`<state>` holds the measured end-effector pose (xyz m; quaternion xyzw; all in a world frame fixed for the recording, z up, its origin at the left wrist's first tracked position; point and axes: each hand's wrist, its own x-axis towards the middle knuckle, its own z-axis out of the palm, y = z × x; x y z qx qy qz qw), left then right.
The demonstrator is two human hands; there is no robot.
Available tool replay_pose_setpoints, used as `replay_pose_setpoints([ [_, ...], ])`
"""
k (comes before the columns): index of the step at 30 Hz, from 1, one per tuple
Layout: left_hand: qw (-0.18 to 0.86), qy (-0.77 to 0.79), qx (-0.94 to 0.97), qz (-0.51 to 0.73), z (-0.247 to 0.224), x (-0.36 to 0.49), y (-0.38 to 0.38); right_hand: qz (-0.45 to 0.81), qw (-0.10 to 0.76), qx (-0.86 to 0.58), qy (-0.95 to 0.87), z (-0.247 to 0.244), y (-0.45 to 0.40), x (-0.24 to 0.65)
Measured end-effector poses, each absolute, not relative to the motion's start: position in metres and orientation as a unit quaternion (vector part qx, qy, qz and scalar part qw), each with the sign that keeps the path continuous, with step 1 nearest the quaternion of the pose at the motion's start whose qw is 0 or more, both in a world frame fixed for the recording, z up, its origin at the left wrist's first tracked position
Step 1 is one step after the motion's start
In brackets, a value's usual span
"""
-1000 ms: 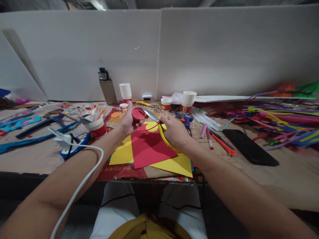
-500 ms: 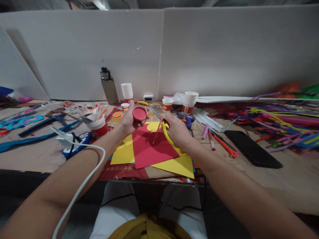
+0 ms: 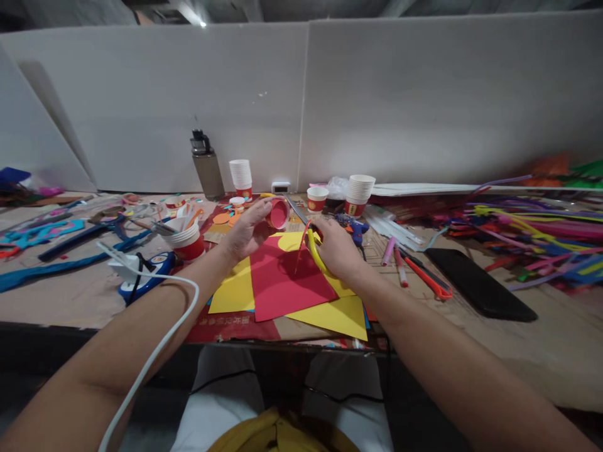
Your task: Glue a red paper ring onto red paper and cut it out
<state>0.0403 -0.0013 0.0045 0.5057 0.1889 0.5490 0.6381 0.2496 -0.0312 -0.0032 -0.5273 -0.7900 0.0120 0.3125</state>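
Observation:
Raised above the papers, my left hand [image 3: 249, 229] grips a short paper cup [image 3: 279, 213] with a red round face turned toward me. My right hand [image 3: 334, 248] is closed round yellow-handled scissors [image 3: 316, 253], their blades pointing up and left, close to the cup's right side. A thin red strip [image 3: 298, 254] hangs by the blades; whether it is joined to anything I cannot tell. Below both hands lies a red paper sheet [image 3: 287, 289] on top of yellow sheets [image 3: 334, 314].
On the left stand a cup of tools [image 3: 191, 245] and a blue power strip [image 3: 153, 276] with a white cable. Stacked paper cups [image 3: 360, 191], a blue glue gun [image 3: 355, 229], a cutter [image 3: 431, 279], a black phone [image 3: 478, 282] and pipe cleaners [image 3: 556, 232] lie rightward. A bottle [image 3: 207, 172] stands behind.
My left hand has turned the cup and shifted it slightly right, closer to the scissors. Its red face now points more sideways. My right hand has barely moved.

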Motion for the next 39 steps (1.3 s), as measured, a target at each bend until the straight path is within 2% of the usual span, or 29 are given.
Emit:
replay_pose_setpoints([
  [12, 0.622, 0.207, 0.530, 0.538, 0.011, 0.042, -0.010, 0.000, 0.334, -0.522, -0.785, 0.000, -0.030, 0.250],
  [21, 0.654, 0.233, 0.405, 0.595, 0.015, 0.039, -0.002, 0.014, 0.319, -0.545, -0.775, 0.000, -0.031, 0.251],
  [28, 0.676, 0.301, 0.333, 0.585, 0.012, 0.044, 0.002, -0.003, 0.256, -0.584, -0.770, -0.004, -0.025, 0.256],
  [32, 0.663, 0.363, 0.361, 0.547, 0.005, 0.047, 0.001, -0.002, 0.221, -0.600, -0.769, -0.006, -0.024, 0.258],
  [39, 0.628, 0.396, 0.414, 0.527, -0.001, 0.052, -0.003, 0.000, 0.229, -0.600, -0.766, -0.003, -0.026, 0.258],
])
